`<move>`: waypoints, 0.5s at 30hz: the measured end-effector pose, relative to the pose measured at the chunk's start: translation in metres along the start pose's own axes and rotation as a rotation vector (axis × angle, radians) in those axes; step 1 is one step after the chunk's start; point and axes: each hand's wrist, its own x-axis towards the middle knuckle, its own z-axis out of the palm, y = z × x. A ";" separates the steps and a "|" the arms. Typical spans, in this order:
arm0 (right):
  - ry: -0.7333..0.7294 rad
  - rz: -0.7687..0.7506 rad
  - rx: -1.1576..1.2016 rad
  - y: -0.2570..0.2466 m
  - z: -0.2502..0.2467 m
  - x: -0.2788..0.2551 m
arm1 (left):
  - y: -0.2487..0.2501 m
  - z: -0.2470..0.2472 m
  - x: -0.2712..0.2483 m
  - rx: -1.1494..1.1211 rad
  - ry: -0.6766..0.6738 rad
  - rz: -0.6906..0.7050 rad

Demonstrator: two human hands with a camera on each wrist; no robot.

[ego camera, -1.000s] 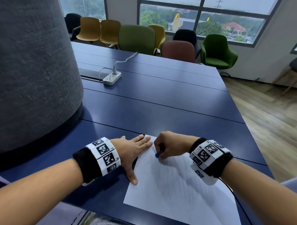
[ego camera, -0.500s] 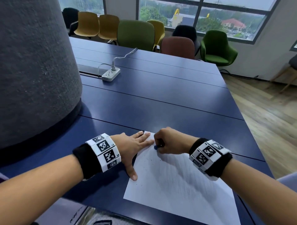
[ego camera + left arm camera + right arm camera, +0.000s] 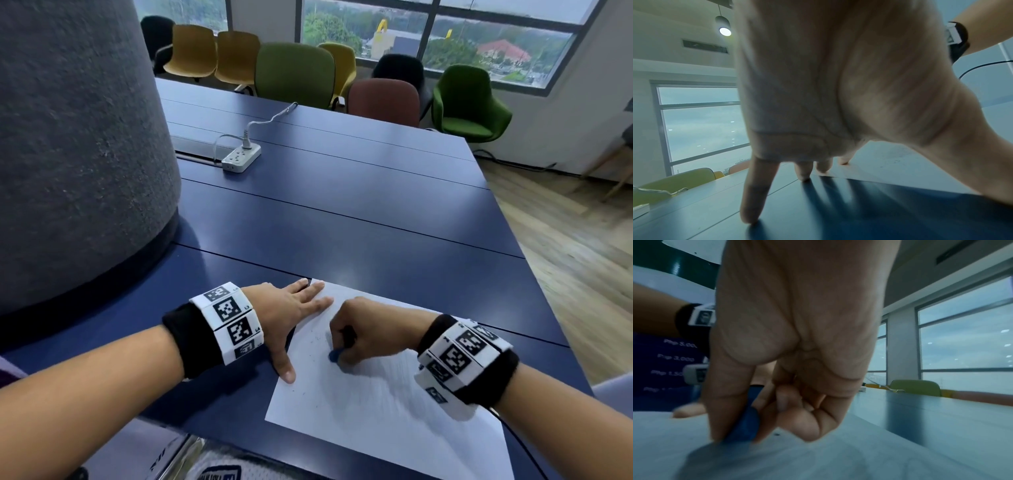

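Note:
A white sheet of paper [image 3: 383, 404] lies on the dark blue table [image 3: 342, 222] near its front edge, with faint marks and small dark crumbs on it. My left hand [image 3: 291, 315] lies flat with straight, spread fingers [image 3: 752, 194], pressing the sheet's left edge and far corner. My right hand [image 3: 356, 335] is curled and pinches a small blue eraser [image 3: 334, 356] between thumb and fingers, its tip pressed on the paper. In the right wrist view the blue eraser [image 3: 745, 425] sits between thumb and forefinger, touching the sheet [image 3: 838, 459].
A large grey felt-covered column [image 3: 78, 144] stands at the left on the table. A white power strip [image 3: 241, 157] with its cord lies further back. Coloured chairs [image 3: 294, 73] line the far side below windows. Wooden floor [image 3: 575, 274] is on the right.
My right hand with the eraser has slid nearer along the sheet, away from its far corner. The left hand stays pressed on the paper's left edge. The head view shifted slightly.

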 end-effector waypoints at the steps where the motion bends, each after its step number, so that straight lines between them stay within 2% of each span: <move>1: 0.068 0.015 -0.016 0.003 -0.003 0.002 | 0.000 0.001 0.000 0.003 0.003 -0.001; 3: 0.164 0.024 -0.032 0.006 -0.001 0.002 | 0.000 0.002 0.001 0.006 0.009 0.000; 4: 0.160 0.007 -0.039 0.004 0.002 0.000 | 0.000 0.002 0.002 0.008 0.012 0.001; 8: -0.046 -0.064 -0.070 -0.012 0.008 -0.010 | 0.000 0.001 0.001 0.018 0.016 -0.003; 13: 0.140 0.019 -0.131 -0.007 0.002 -0.003 | 0.000 0.003 0.004 0.031 0.021 -0.001; 15: 0.032 -0.038 -0.100 -0.014 0.009 -0.010 | 0.000 0.002 0.003 0.021 0.013 -0.003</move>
